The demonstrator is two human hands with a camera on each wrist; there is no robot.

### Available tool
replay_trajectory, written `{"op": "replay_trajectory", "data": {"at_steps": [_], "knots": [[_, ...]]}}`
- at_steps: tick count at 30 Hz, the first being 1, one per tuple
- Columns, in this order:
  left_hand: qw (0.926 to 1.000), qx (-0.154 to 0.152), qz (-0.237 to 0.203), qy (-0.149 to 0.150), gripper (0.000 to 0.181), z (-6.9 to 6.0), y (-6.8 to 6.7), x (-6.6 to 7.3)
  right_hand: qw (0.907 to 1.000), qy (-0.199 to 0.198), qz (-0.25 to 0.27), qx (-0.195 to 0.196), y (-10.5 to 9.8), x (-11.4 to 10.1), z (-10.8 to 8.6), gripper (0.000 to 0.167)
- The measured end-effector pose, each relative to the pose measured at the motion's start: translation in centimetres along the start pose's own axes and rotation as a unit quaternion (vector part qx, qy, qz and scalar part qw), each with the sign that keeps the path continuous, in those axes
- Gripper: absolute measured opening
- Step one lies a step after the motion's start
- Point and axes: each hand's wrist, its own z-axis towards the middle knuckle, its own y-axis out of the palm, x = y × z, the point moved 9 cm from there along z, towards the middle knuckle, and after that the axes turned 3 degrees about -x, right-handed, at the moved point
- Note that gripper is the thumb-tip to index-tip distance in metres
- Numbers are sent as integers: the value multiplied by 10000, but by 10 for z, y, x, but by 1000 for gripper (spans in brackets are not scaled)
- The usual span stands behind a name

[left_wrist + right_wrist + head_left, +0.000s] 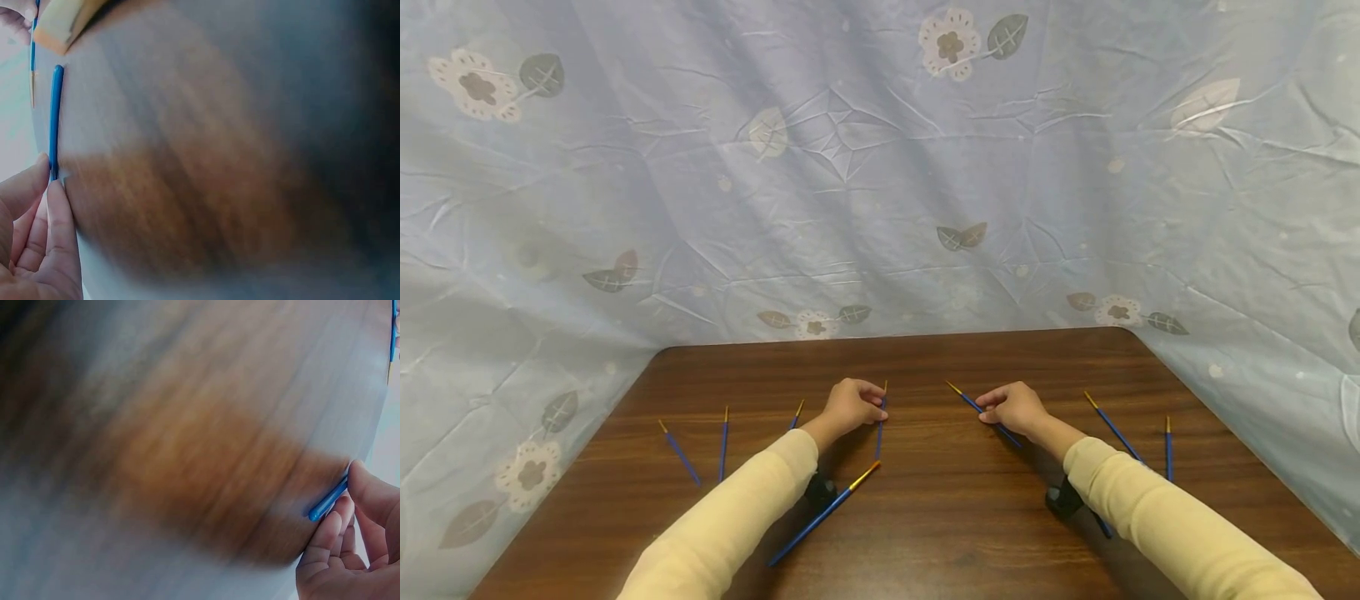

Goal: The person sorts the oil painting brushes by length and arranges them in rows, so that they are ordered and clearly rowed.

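My left hand [853,406] pinches a slim blue paintbrush [880,437] between thumb and fingertips, its gold end pointing away from me. In the left wrist view the blue handle [56,112] stretches up from the fingertips. To the right, my right hand [1017,408] pinches another blue paintbrush [964,397], slanted with its gold end toward the far left. The right wrist view shows only the handle's end [328,503] past the thumb and fingers. A larger blue paintbrush [820,521] with an orange-brown tip lies nearer me, beside the left forearm.
On the brown wooden table [985,517], more paintbrushes lie left, one slanted [680,454], one straighter [724,446], and one partly hidden [797,415] by my arm. Rightward lie a slanted brush [1105,414] and an upright-pointing one [1168,450]. A floral curtain [880,192] surrounds the table.
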Motion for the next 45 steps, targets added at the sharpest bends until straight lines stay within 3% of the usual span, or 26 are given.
{"op": "replay_trajectory", "data": {"at_steps": [22,32,40,45], "knots": [[9998,-159,87,70,30,2,-6,3,9999,-33,-34,145,-7,-4,-2,28],[9999,-36,131,37,29,-1,-6,4,9997,93,9,224,-8,0,-4,27],[9982,143,551,209,22,2,-7,6,9997,79,77,201,-9,0,-4,23],[9992,144,372,79,23,2,-8,5,9996,45,289,58,-6,0,-4,24]]}}
